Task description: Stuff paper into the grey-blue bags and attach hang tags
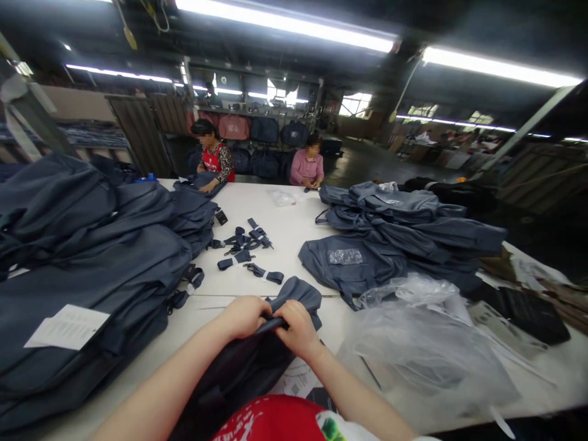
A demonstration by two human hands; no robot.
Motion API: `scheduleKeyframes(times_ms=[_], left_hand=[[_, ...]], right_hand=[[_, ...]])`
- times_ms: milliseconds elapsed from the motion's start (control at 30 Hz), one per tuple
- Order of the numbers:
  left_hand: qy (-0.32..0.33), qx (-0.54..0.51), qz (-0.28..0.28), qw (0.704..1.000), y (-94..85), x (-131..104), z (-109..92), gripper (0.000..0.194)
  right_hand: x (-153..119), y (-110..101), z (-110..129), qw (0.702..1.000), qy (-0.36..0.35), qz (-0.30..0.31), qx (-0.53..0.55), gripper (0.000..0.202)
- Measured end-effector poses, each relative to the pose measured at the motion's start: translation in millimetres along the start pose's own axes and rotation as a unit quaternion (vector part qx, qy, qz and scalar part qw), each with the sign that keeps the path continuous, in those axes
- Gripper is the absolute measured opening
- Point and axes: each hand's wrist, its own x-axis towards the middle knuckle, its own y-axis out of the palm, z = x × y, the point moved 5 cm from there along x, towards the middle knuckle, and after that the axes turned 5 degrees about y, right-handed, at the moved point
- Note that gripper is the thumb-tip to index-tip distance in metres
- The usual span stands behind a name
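Observation:
A dark navy fabric bag [257, 358] lies in front of me at the table's near edge, partly against my red apron. My left hand [248, 315] pinches its upper edge, fingers curled over the cloth. Close beside it, my right hand [296, 327] grips the same edge with thumb and fingers. The bag's far part folds up beyond my hands. Under the bag at the right, a printed paper [296, 376] shows in part. Rolled shoulder straps [265, 274] with metal hooks and white bands lie just beyond the bag.
Navy bags [138, 263] are heaped on the left, with a white tag [68, 327] on top. More bags [413, 226] are stacked at the right, behind clear plastic bags [427, 349]. Two people [307, 165] work at the far side of the white table [285, 217].

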Motion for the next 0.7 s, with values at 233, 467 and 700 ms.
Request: scheduleKeyframes(times_ms=[233,467,700], left_hand=[[0.018,-0.020,0.031,0.999,12.0,14.6,5.2,0.020],[-0.048,-0.031,-0.019,0.998,15.0,9.6,12.9,0.017],[-0.085,-0.031,-0.015,0.996,-7.6,-22.3,21.0,0.022]], right_hand=[[-4.4,-4.1,-3.1,1.000,-0.009,-0.014,0.021,0.017],[-3.6,-2.4,-3.2,1.000,-0.006,-0.022,0.007,0.012],[-1.4,-0.3,-4.9,1.000,-0.006,0.004,-0.005,0.009]])
